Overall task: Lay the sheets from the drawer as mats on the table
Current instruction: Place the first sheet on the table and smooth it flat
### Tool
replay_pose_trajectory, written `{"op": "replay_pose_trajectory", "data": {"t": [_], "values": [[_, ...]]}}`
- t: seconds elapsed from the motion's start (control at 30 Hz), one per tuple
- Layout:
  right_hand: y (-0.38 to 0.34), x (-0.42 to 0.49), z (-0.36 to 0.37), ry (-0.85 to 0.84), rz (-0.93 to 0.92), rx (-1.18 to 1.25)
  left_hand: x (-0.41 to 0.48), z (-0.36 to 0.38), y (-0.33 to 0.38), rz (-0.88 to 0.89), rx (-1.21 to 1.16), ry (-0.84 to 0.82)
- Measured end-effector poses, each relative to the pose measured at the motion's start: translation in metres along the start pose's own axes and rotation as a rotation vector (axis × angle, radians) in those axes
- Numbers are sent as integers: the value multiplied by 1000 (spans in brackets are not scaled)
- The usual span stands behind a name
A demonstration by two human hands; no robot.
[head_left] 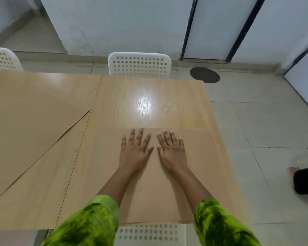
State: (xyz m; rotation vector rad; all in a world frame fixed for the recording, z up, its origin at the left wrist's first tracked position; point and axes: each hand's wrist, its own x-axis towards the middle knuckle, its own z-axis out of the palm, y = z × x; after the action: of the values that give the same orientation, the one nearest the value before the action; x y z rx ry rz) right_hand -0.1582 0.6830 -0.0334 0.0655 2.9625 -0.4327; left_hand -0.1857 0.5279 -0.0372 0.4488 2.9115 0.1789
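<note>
A tan sheet [199, 174] lies flat on the near right part of the wooden table [132, 96]. My left hand [134, 150] and my right hand [172, 150] rest side by side, palms down, on the sheet's far half, with fingers straight and spread. Another tan sheet [30, 121] lies at a slant across the left table. No drawer is in view.
A white perforated chair [140, 63] stands at the table's far side, another chair [2, 58] at far left, and a third chair [149, 234] below the near edge. The table's right edge borders tiled floor with a round dark floor cover [204, 74]. A person's foot [293, 172] shows at right.
</note>
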Motion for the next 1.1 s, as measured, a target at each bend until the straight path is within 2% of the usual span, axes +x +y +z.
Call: {"op": "replay_pose_trajectory", "data": {"t": [0.07,0.23,0.43,0.53,0.6,0.67,0.73,0.83,0.97,1.1], "values": [[15,3,-4,7,55,3,-2,-2,-21,-59,7,44],[88,-1,-24,42,333,-33,-13,-8,-89,-200,0,107],[88,-5,-38,-10,398,13,-16,-24,-84,-205,14,32],[44,-45,-31,43,301,74,-45,-33,-46,-72,0,100],[-3,-90,-14,11,134,109,-81,-24,-4,56,-41,60],[-33,-124,5,-69,43,107,-110,-9,27,97,-99,1],[-40,-137,21,-70,40,88,-124,8,33,88,-108,-31],[-37,-140,29,-12,54,30,-134,23,28,68,-15,27],[-29,-138,30,-43,27,16,-133,25,15,57,3,37],[28,-144,20,-4,191,-18,-139,16,-47,-93,-13,85]]}}
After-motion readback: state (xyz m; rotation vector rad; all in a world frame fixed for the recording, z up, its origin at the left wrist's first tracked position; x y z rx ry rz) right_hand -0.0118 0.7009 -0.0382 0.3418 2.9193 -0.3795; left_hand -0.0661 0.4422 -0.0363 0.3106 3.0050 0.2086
